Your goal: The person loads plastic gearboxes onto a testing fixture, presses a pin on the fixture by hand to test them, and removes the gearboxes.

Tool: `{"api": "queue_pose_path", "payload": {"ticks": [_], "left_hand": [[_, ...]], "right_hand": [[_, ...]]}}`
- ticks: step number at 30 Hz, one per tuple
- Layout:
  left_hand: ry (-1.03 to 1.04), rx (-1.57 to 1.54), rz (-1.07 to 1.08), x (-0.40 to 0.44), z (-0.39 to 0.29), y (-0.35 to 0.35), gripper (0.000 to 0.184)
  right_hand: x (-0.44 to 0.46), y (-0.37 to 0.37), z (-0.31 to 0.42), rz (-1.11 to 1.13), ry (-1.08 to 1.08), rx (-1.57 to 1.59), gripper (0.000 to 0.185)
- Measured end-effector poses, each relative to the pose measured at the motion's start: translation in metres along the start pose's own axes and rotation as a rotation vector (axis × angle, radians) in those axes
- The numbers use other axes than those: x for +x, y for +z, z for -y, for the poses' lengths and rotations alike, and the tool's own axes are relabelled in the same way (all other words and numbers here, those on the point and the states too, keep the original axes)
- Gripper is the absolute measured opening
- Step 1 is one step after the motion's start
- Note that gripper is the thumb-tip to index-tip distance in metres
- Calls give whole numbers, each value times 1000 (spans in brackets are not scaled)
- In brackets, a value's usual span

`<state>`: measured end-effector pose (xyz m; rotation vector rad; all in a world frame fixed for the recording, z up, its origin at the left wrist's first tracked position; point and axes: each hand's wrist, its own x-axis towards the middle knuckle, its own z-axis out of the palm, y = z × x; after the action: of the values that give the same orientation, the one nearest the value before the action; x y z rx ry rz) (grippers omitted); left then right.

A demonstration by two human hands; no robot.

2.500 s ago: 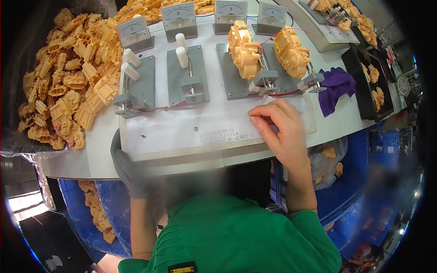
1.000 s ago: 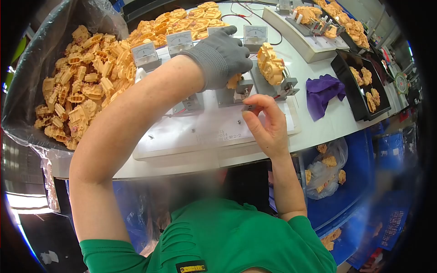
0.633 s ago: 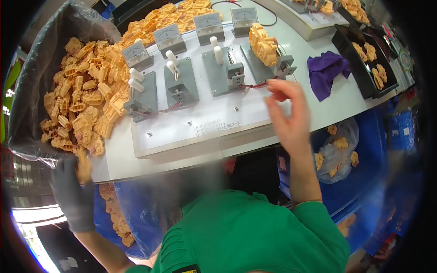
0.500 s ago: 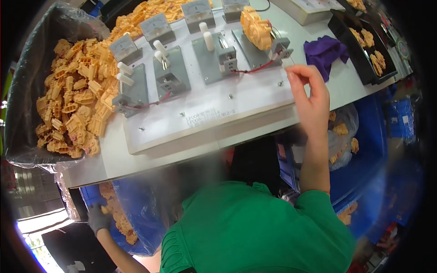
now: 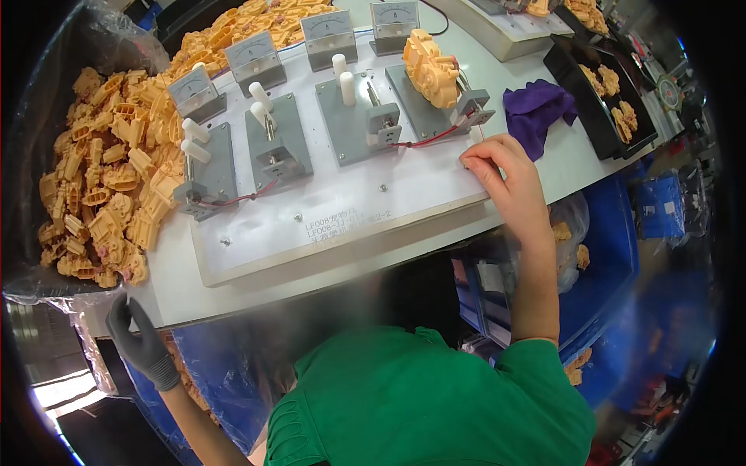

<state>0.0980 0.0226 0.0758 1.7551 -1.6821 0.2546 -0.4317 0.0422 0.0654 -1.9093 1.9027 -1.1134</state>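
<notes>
My left hand, in a grey glove, is at the table's left front edge, below the pile of yellow plastic parts. Its fingers are apart and nothing shows in them. My bare right hand has thumb and forefinger pinched together near the front right of the white test board; what they hold is too small to name. Just beyond it, a yellow gear housing sits on the rightmost grey fixture. Three other grey fixtures bear white pegs and no housing.
Analog meters line the board's back. A purple cloth lies right of the board, beside a black tray with several yellow parts. Blue bins stand below the table on both sides. More yellow parts are heaped behind the meters.
The housing on the second fixture from the right is gone. My left hand went down to the blue bin with a yellow part and has come back up without it. My right hand stays pinched.
</notes>
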Motion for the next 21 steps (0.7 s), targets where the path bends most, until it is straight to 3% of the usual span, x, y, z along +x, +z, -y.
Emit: {"api": "queue_pose_path", "payload": {"ticks": [2,7,9,11,12,16,18,21], "left_hand": [[123,-221,-6,1,-33,24,18],[-300,-599,225,-33,-74,67,24],[-307,-571,225,-41,-78,81,26],[-94,-585,157,-48,-77,91,27],[18,-449,156,-49,-73,94,28],[18,-400,173,-48,-83,90,29],[-134,-501,167,-48,-86,91,42],[-66,-432,139,-50,-82,94,42]], "right_hand": [[-2,2,-1,-14,-10,-16,8],[-4,5,-2,-21,23,50,9],[-5,8,-4,-61,34,96,9],[-5,8,-6,-48,20,85,10],[-5,8,-7,-44,11,78,10],[-4,9,-8,-47,4,74,11],[-5,10,-11,-52,19,91,11],[-6,10,-12,-55,-4,78,11]]}}
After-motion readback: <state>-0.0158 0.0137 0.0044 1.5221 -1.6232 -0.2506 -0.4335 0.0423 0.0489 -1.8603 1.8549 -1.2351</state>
